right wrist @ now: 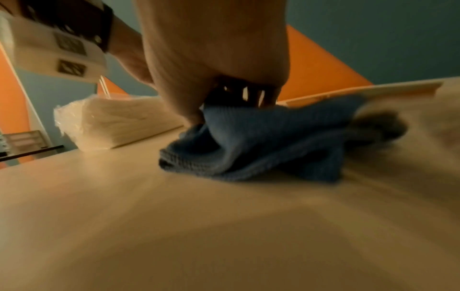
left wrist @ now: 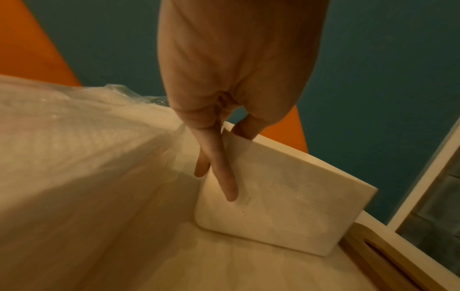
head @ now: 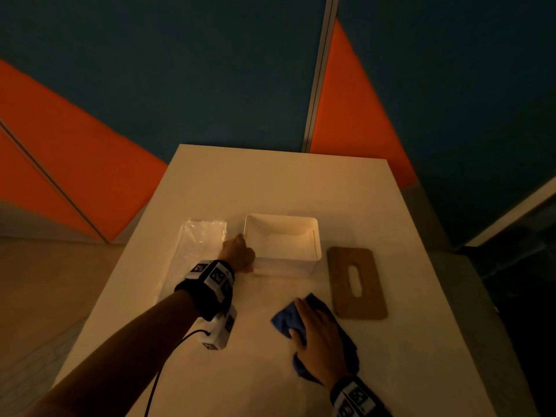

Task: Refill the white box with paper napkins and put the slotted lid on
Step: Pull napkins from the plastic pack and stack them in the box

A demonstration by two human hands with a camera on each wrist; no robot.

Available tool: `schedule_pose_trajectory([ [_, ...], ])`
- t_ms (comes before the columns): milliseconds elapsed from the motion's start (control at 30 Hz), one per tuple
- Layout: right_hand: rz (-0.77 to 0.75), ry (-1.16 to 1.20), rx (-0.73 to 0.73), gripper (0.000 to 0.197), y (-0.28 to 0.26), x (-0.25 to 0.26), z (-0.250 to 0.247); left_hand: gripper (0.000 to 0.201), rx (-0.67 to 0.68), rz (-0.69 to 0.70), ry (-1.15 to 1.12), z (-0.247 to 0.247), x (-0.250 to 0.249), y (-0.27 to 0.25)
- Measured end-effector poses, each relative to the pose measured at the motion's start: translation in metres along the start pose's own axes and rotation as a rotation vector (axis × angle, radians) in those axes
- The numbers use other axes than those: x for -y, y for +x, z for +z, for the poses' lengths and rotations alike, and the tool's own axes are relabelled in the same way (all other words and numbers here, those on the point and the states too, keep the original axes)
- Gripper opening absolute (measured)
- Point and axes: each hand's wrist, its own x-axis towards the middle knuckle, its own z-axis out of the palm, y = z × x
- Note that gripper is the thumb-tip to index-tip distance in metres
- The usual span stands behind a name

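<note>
The white box (head: 284,266) stands open and empty in the middle of the table. My left hand (head: 240,254) grips its left wall near the front corner. In the left wrist view the fingers (left wrist: 226,177) lie down the outside of the box (left wrist: 286,200) and one digit hooks over the rim. A pack of paper napkins (head: 201,236) in clear plastic lies just left of the box. The wooden slotted lid (head: 370,296) lies flat to its right. My right hand (head: 316,329) holds a bunched blue cloth (head: 284,319) against the table in front of the lid.
The white table (head: 270,182) has bare room behind the box and along its near edge. Orange and teal wall panels stand behind it. A black cable runs from my left wrist camera (head: 219,329) towards the near edge.
</note>
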Motion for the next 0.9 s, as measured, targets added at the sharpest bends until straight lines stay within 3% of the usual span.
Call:
schedule_pose_trajectory([
  [100, 0.04, -0.064, 0.031, 0.085, 0.006, 0.006, 0.005, 0.039, 0.031, -0.034, 0.057, 0.001, 0.003, -0.002],
  [200, 0.092, -0.039, 0.042, 0.101, 0.011, 0.018, -0.008, 0.038, 0.022, -0.071, -0.04, 0.001, 0.004, -0.002],
  [267, 0.167, 0.142, -0.129, 0.08, 0.018, 0.023, -0.026, 0.041, 0.031, -0.14, -0.062, 0.001, 0.007, -0.002],
  [333, 0.332, 0.444, -0.351, 0.053, 0.033, 0.024, -0.046, 0.041, 0.043, -0.115, -0.007, 0.001, 0.004, -0.004],
  [400, 0.47, 0.661, -0.467, 0.05, 0.053, 0.022, -0.061, 0.043, 0.06, -0.083, 0.03, 0.003, 0.007, 0.002],
  [500, 0.5, 0.854, -0.356, 0.063, 0.076, 0.02, -0.073, 0.037, 0.078, -0.04, 0.049, 0.003, 0.006, 0.004],
  [567, 0.475, 0.886, -0.261, 0.061, 0.083, 0.022, -0.075, 0.036, 0.053, -0.016, 0.023, 0.001, 0.004, 0.005],
  [667, 0.423, 0.916, -0.235, 0.05, 0.083, 0.023, -0.076, 0.048, 0.079, -0.004, 0.251, -0.001, 0.008, 0.002],
  [767, 0.478, 0.91, -0.171, 0.057, 0.079, 0.023, -0.078, 0.051, 0.039, 0.006, 0.155, -0.006, 0.004, -0.006],
  [833, 0.453, 0.812, -0.206, 0.063, 0.075, 0.025, -0.083, 0.054, -0.003, 0.015, 0.069, -0.016, 0.003, -0.016],
  [900, 0.346, 0.643, -0.329, 0.064, 0.068, 0.033, -0.093, 0.056, -0.067, 0.067, 0.154, -0.032, 0.013, -0.028],
])
